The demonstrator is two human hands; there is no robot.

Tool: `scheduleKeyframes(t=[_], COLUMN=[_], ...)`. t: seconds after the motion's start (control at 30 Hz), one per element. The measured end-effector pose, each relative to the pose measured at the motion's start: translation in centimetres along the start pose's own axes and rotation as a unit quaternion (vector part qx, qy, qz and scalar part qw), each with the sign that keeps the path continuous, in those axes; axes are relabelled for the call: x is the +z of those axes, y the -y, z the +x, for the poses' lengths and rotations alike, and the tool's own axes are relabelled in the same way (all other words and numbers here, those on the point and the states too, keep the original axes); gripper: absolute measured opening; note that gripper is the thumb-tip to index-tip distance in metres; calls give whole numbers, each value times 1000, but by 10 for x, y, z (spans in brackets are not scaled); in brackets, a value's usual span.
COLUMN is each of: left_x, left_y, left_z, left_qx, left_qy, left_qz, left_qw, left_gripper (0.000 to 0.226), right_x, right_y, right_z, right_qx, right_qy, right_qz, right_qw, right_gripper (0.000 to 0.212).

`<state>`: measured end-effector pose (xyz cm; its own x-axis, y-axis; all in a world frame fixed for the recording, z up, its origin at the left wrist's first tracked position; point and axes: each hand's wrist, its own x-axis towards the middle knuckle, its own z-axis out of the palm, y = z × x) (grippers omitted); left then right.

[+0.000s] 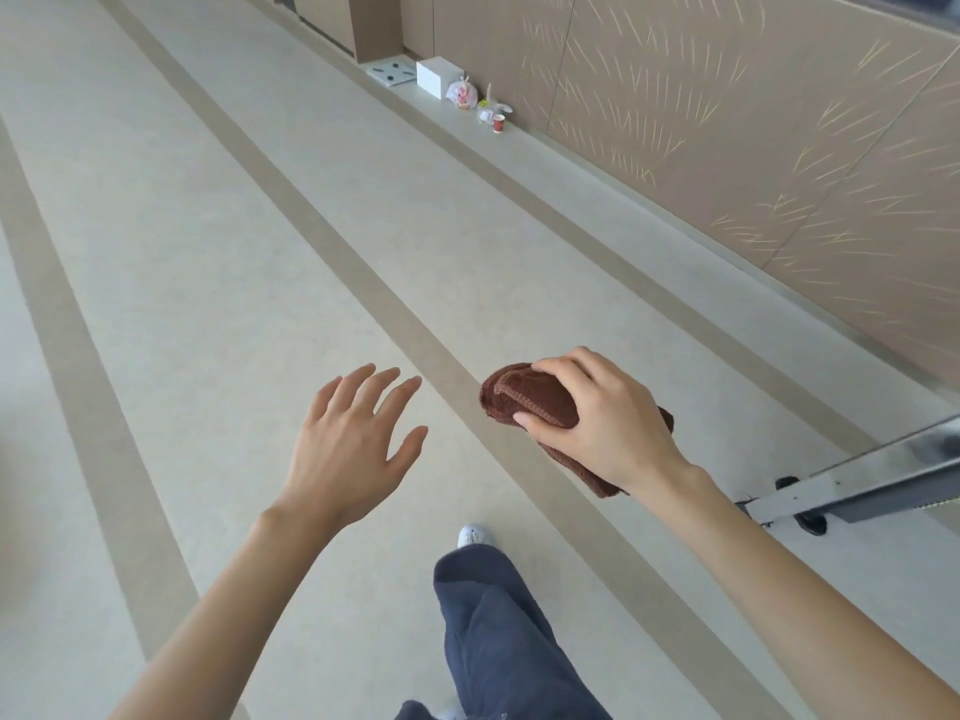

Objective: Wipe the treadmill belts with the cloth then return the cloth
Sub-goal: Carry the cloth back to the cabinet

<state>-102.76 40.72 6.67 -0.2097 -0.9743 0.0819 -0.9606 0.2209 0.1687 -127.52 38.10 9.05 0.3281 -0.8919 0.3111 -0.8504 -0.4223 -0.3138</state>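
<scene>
My right hand (pixel 597 418) is closed around a folded brown cloth (pixel 524 397), held in the air above the pale floor. The cloth sticks out past my fingers to the left and behind my wrist. My left hand (pixel 348 439) hovers to the left of it, palm down, fingers spread, holding nothing. A grey metal frame end with black feet (pixel 852 485), possibly part of a treadmill, pokes in at the right edge. No belt is visible.
A brown patterned wall panel (pixel 753 122) runs along the right. At its base far ahead stand a white box (pixel 439 77), a white scale-like board (pixel 392 72), a small bag and a paper cup (pixel 498 123). My leg in dark trousers (pixel 498 631) steps forward over the striped floor.
</scene>
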Motion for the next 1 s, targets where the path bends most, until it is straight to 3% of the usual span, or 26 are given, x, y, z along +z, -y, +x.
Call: scheduleKeyframes(t=[0.5,1.0], left_x=[-13,-19], left_y=[66,227], left_z=[236,414], left_qx=[-26,-15], left_qy=[-32,-15], left_qz=[5,13], left_qw=[999,1000], left_gripper=[58,59], right_x=[27,120], right_y=[-88,-75], right_z=[252,464], right_qx=[-24,-13], right_qy=[-43,-17], right_qz=[18,15], right_qw=[999,1000], right_gripper=[42,42])
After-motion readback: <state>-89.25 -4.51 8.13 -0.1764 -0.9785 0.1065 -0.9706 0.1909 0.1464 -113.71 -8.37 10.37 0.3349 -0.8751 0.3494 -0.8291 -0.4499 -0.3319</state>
